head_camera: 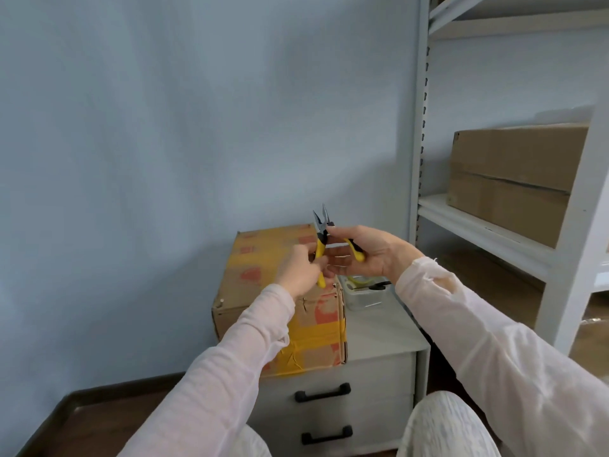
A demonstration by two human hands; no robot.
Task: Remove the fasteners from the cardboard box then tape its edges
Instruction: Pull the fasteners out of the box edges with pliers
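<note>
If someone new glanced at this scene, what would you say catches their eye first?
The yellow-handled pliers stand out first, held up mid-frame with their jaws apart, one handle in the left hand and the other in the right hand. Just behind them sits the worn cardboard box, striped with yellow tape, on a white drawer cabinet. On the right, a larger brown box rests on a grey shelf rack.

No text can be read with certainty. The cardboard box carries red printed marks on its top and front, but they are too blurred. The brown box on the shelf has one tiny dark corner mark, unreadable.
</note>
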